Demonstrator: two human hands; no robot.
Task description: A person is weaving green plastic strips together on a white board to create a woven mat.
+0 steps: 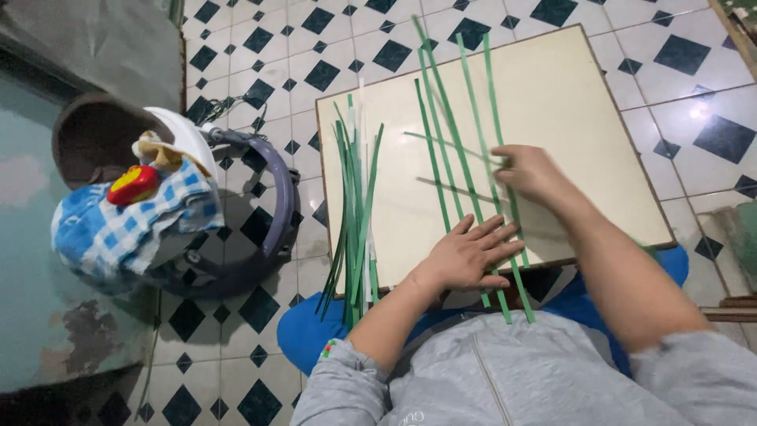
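Note:
A cream square board rests on my lap. Several long green strips lie lengthwise across its middle. My left hand lies flat, fingers spread, pressing the near ends of these strips onto the board. My right hand is further up, fingers pinched on a thin green strip that runs crosswise over the long ones; the hand is motion-blurred. A loose bundle of green and pale strips lies along the board's left edge, hanging over its near side.
The floor has white tiles with dark diamonds. At left stands a bucket-like container with a blue checked cloth, a red and yellow object and a grey curved handle. A wooden edge shows at right.

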